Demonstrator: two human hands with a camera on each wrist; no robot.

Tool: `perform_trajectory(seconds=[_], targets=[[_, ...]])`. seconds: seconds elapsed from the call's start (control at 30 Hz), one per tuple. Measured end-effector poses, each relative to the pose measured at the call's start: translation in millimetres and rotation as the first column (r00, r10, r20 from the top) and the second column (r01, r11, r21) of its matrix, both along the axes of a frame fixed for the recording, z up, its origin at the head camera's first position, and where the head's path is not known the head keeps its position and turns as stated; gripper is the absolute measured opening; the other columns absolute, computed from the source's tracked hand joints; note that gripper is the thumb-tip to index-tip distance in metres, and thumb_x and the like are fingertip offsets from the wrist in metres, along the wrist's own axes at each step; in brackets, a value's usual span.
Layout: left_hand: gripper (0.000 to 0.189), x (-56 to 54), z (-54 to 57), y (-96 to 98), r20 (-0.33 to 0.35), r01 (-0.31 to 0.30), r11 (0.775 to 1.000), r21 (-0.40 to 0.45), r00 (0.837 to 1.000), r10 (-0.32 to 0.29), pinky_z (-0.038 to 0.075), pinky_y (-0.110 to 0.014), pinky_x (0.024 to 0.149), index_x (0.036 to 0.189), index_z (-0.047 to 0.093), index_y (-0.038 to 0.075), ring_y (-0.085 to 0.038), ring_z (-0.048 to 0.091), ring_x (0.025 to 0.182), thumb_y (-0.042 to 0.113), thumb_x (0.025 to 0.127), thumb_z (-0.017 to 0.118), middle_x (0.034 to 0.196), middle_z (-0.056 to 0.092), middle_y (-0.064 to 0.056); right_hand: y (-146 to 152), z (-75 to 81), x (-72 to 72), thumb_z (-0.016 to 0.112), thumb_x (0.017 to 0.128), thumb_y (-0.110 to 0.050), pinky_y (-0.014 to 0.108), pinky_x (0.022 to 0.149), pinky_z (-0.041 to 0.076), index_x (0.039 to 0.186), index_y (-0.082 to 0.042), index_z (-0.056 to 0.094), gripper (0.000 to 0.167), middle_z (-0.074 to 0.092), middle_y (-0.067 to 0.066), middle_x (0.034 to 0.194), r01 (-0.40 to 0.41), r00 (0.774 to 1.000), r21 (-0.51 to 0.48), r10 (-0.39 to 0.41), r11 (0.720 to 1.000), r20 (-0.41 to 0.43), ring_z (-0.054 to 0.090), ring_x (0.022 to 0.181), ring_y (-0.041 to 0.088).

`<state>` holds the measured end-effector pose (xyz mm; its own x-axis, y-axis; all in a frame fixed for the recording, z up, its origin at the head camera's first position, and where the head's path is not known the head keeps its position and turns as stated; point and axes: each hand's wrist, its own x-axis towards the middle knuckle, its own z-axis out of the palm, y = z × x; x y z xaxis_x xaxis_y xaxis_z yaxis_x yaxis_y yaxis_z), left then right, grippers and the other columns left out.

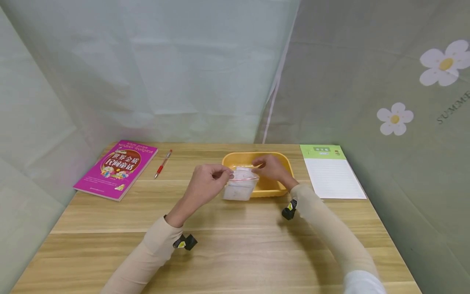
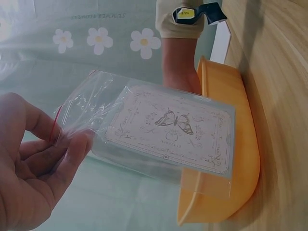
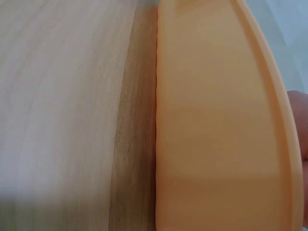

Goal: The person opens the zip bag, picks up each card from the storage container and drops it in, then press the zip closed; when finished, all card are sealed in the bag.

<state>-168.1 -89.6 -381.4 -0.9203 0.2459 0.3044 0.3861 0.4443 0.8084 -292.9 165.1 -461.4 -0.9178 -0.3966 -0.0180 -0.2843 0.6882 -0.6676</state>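
Between its thumb and fingers, the left hand (image 2: 38, 168) pinches the red-zip end of a clear zip bag (image 2: 144, 171). Inside the bag is a pale card (image 2: 166, 127) printed with a butterfly and an ornate border. The bag hangs tilted at the front left of a yellow plastic basket (image 1: 269, 194), overlapping it in the head view. The right hand (image 1: 273, 167) is bent over the basket, its fingertips near the bag's right edge. In the left wrist view the bag covers most of that hand; I cannot tell whether its fingers hold anything.
A pink book (image 1: 117, 169) lies at the back left of the wooden table (image 1: 227, 257), with a red pen (image 1: 162, 164) beside it. To the right of the basket is a lined writing pad (image 1: 332, 173) with a green header. Fabric walls (image 1: 165, 73) enclose the table.
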Motion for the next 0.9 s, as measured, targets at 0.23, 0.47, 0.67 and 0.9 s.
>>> perform_trajectory(seconds=[0.23, 0.47, 0.67, 0.9], targets=[[0.018, -0.3, -1.7, -0.5, -0.015, 0.014, 1.000, 0.003, 1.000, -0.014, 0.052, -0.026, 0.057, 0.097, 0.081, 0.006, -0.013, 0.064, 0.067, 0.013, 0.097, 0.065, 0.086, 0.077, 0.001, -4.8, -7.9, -3.8, 0.076, 0.090, -0.009, 0.040, 0.089, 0.058, 0.112, 0.000, 0.076, 0.023, 0.075, 0.016, 0.113, -0.035, 0.999, 0.001, 0.035, 0.999, -0.021, 0.072, 0.101, 0.029], [0.017, 0.4, -0.9, -0.7, -0.025, 0.013, 1.000, -0.002, 1.000, -0.013, 0.054, -0.026, 0.059, 0.097, 0.081, 0.007, -0.012, 0.067, 0.069, 0.012, 0.097, 0.064, 0.087, 0.077, 0.000, -7.6, -8.3, -3.8, 0.074, 0.091, -0.004, 0.041, 0.091, 0.057, 0.115, 0.003, 0.074, 0.025, 0.074, 0.018, 0.114, -0.048, 0.999, 0.024, 0.048, 0.999, -0.018, 0.072, 0.105, 0.031], [0.017, 1.2, -0.3, 0.5, -0.031, 0.018, 1.000, 0.006, 0.999, -0.018, 0.054, -0.025, 0.060, 0.096, 0.081, 0.007, -0.011, 0.066, 0.069, 0.010, 0.096, 0.065, 0.087, 0.077, 0.000, -8.2, -12.3, -5.0, 0.071, 0.089, 0.001, 0.040, 0.092, 0.056, 0.114, 0.002, 0.075, 0.025, 0.075, 0.017, 0.113, -0.045, 0.999, 0.036, 0.046, 0.998, -0.023, 0.071, 0.105, 0.031], [0.017, 2.1, 0.4, 0.8, -0.044, 0.022, 1.000, 0.001, 0.999, -0.022, 0.054, -0.025, 0.062, 0.097, 0.081, 0.005, -0.009, 0.067, 0.071, 0.009, 0.096, 0.065, 0.087, 0.078, -0.002, -9.7, -17.7, -5.5, 0.067, 0.088, 0.003, 0.040, 0.091, 0.056, 0.110, 0.001, 0.077, 0.024, 0.076, 0.015, 0.109, -0.037, 0.997, 0.068, 0.041, 0.997, -0.061, 0.071, 0.102, 0.029]])
